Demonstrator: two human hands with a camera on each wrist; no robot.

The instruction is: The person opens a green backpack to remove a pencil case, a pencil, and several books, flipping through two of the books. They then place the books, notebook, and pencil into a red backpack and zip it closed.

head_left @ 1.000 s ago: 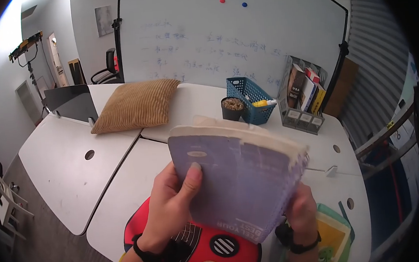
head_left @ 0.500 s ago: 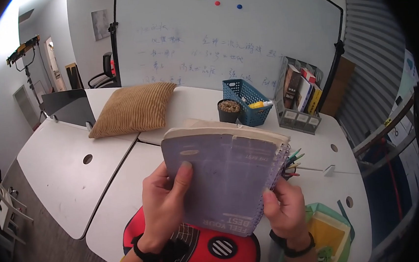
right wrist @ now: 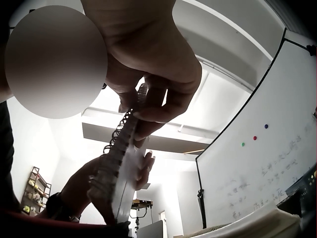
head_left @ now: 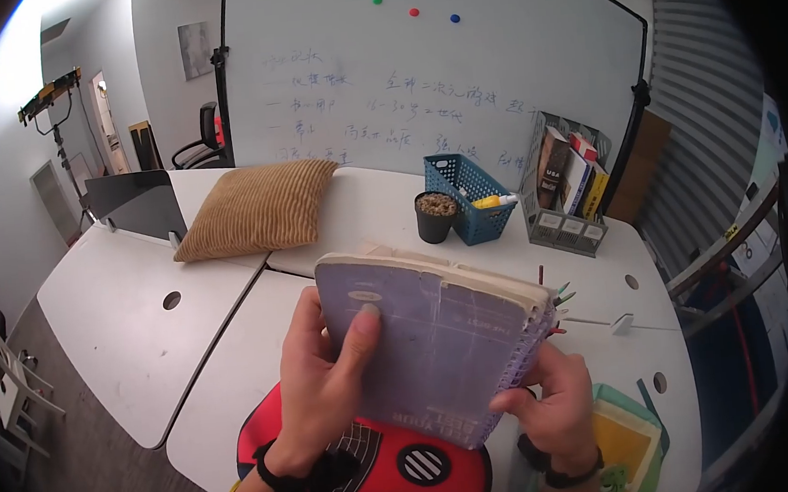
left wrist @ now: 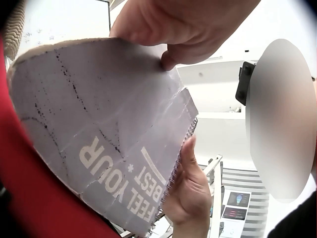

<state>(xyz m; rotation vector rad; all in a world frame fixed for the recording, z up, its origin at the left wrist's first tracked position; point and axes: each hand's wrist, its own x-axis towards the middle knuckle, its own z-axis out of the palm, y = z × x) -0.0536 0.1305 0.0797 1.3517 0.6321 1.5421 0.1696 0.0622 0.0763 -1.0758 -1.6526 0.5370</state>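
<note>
A worn purple spiral notebook (head_left: 439,349), with "FEEL YOUR BEST" on its cover, is held up between both hands in the head view. My left hand (head_left: 322,390) grips its left side, the thumb flat on the cover. At the wire-bound edge, my right hand (head_left: 560,409) pinches the coil; the right wrist view shows thumb and fingers on either side of the spiral binding (right wrist: 119,131). Beneath the notebook lies a red cloth item (head_left: 464,486) with a striped round patch and a star, partly hidden by the left forearm and the notebook.
A green and yellow pouch (head_left: 630,426) lies right of the right wrist. Pencils (head_left: 561,296) stick out behind the notebook. Farther back stand a potted plant (head_left: 435,226), a blue basket (head_left: 481,230), a grey book rack (head_left: 564,233) and a brown cushion (head_left: 262,210).
The notebook swung left, then came back a little right and sits slightly lower. My right hand, earlier behind the coil edge, now shows its thumb in front of it.
</note>
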